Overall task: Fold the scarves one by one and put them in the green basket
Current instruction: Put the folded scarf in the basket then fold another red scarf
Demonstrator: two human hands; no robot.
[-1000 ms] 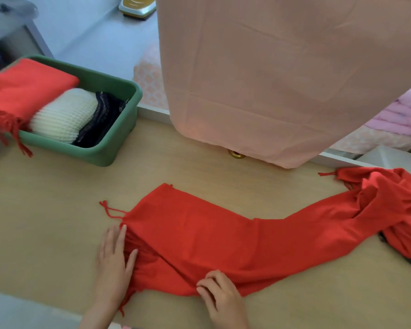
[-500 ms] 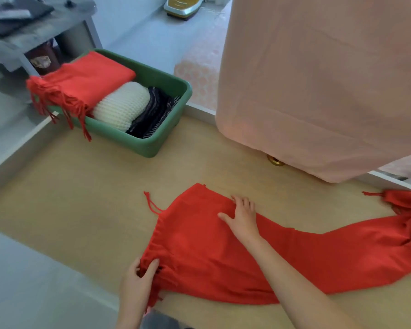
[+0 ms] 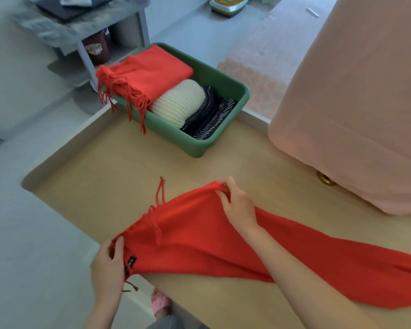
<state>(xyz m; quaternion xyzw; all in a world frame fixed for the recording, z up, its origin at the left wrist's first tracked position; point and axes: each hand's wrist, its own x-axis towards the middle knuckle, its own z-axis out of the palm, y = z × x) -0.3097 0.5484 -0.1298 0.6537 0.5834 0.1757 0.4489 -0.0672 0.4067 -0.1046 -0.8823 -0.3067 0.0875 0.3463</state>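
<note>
A long red scarf [image 3: 199, 243] lies across the wooden table [image 3: 119, 176], running off to the right. My left hand [image 3: 108, 269] pinches its near corner at the table's front edge, by a small black label. My right hand [image 3: 237, 205] grips the far corner of the same end, lifting it slightly. The green basket [image 3: 199, 144] stands at the back of the table. It holds a folded red scarf [image 3: 150, 72] with fringe over the rim, a cream knitted scarf [image 3: 178, 103] and a dark patterned scarf [image 3: 211, 115].
A pink cloth [image 3: 356, 103] hangs over the table's back right. A brass knob [image 3: 325, 179] shows under it. A grey shelf unit [image 3: 81, 32] stands left beyond the table. Floor lies to the left, and a pink slipper [image 3: 160, 302] is below.
My right hand moved from the scarf's middle to its far corner and gripped it. My left hand closed on the near corner. The end of the scarf is now raised.
</note>
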